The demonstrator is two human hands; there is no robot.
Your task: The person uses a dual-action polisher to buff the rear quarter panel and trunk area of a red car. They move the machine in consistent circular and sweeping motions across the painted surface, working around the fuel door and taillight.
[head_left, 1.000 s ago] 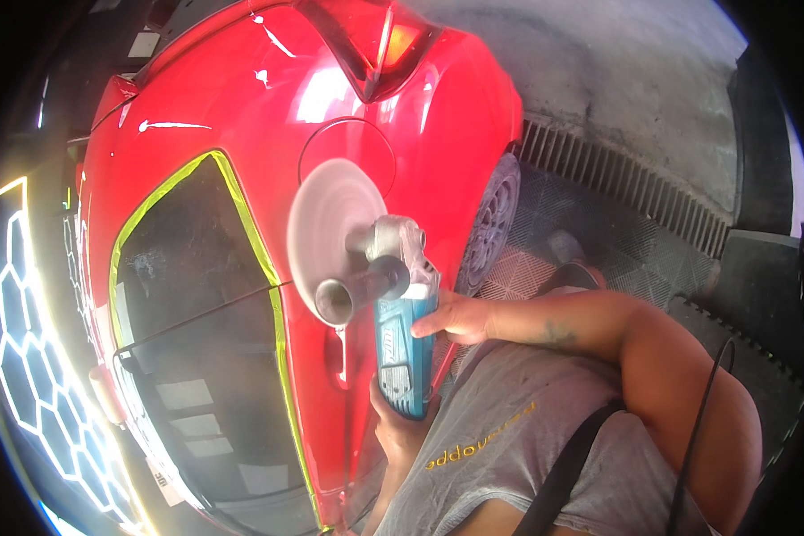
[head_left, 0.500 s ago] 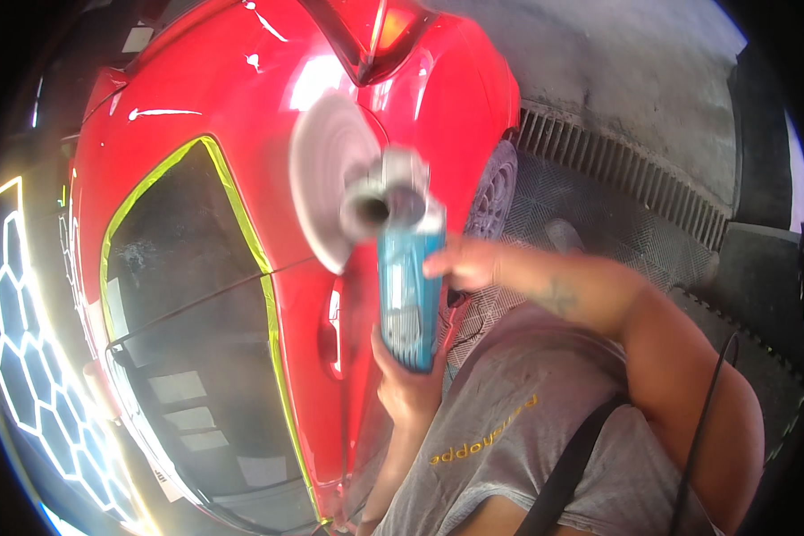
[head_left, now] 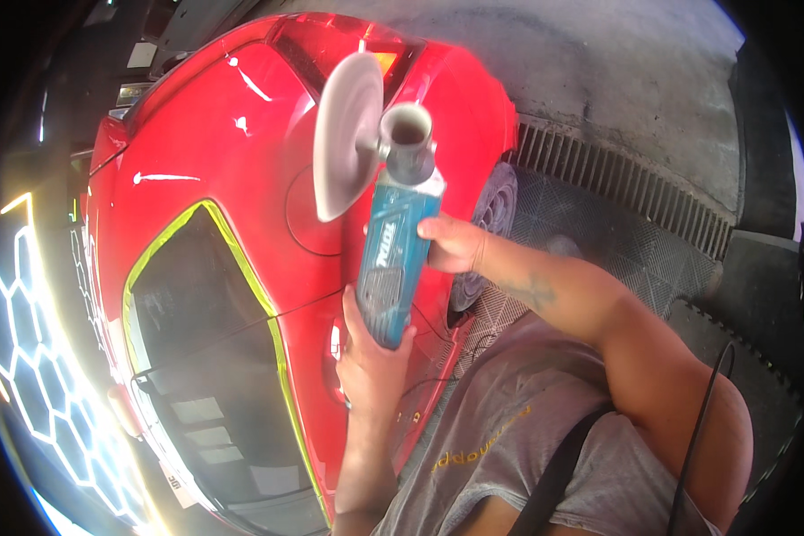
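Note:
A teal electric polisher with a metal gear head is held up in front of a red car's rear side panel. Its round white buffing pad points left toward the paint; whether it touches the panel I cannot tell. My left hand wraps around the polisher's rear end, thumb and fingers on either side. My right hand grips the body just behind the gear head, its fingers partly hidden by the tool.
Yellow-green tape borders the car's dark side window. A tail light and a wheel lie beyond the tool. Hexagonal lights glow at left. A floor grate runs along the right. A dark cord hangs by my right arm.
The polisher has moved farther away, its gear head and pad rising in the picture. My left hand has come farther forward with it. The view of the car has shifted slightly. Both hands keep their hold.

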